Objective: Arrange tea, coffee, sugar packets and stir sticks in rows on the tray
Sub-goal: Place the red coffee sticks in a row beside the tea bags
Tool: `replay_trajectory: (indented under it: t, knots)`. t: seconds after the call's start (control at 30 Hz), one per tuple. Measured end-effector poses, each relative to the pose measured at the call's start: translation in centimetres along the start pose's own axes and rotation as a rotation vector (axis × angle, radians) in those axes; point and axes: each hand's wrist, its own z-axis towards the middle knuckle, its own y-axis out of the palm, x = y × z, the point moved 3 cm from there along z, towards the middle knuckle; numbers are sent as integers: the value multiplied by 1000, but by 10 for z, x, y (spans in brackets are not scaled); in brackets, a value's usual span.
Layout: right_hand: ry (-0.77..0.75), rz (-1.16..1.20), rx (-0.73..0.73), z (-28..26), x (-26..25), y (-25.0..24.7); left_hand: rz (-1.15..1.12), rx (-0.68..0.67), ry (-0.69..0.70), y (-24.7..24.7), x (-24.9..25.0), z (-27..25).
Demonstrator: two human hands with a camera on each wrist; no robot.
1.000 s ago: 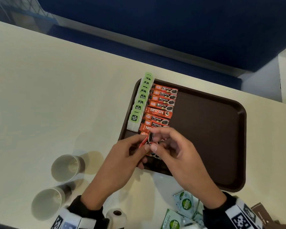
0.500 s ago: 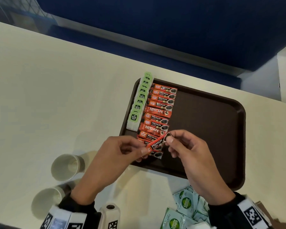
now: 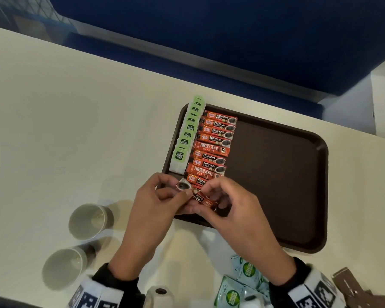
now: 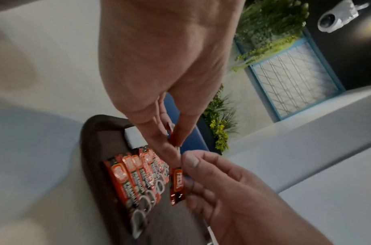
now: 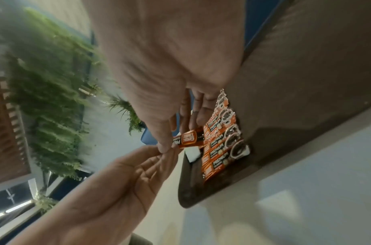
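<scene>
A brown tray [image 3: 276, 174] holds a row of green-tagged tea bags [image 3: 186, 134] along its left edge, with a row of red coffee sachets [image 3: 211, 150] beside it. Over the tray's near-left corner both hands hold one coffee sachet [image 3: 198, 197]. My left hand [image 3: 186, 192] pinches its cup-printed end, and my right hand [image 3: 209, 204] pinches the other end. In the left wrist view the sachet [image 4: 176, 184] hangs just right of the row [image 4: 138, 179]. In the right wrist view the sachet [image 5: 188, 139] sits between thumb and fingers, above the row [image 5: 222, 145].
Two paper cups [image 3: 89, 221] [image 3: 63, 267] stand on the cream table left of my hands. Green sugar packets [image 3: 242, 283] lie at the near edge, and brown stir-stick wrappers [image 3: 351, 287] at the near right. The tray's right half is bare.
The sachet has been turned round: its cup end was at my right hand half a second ago and is now at my left. The hands have drawn closer together.
</scene>
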Motion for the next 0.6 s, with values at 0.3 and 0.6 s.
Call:
replay_trajectory:
  t: [0.3,0.6]
  knots:
    - [-40,-269,-74,-8,43,15,455,66,59,-7,-17,-5]
    - [-41,-300,-15,-15,52,34,1079,162,201,-12,-13,3]
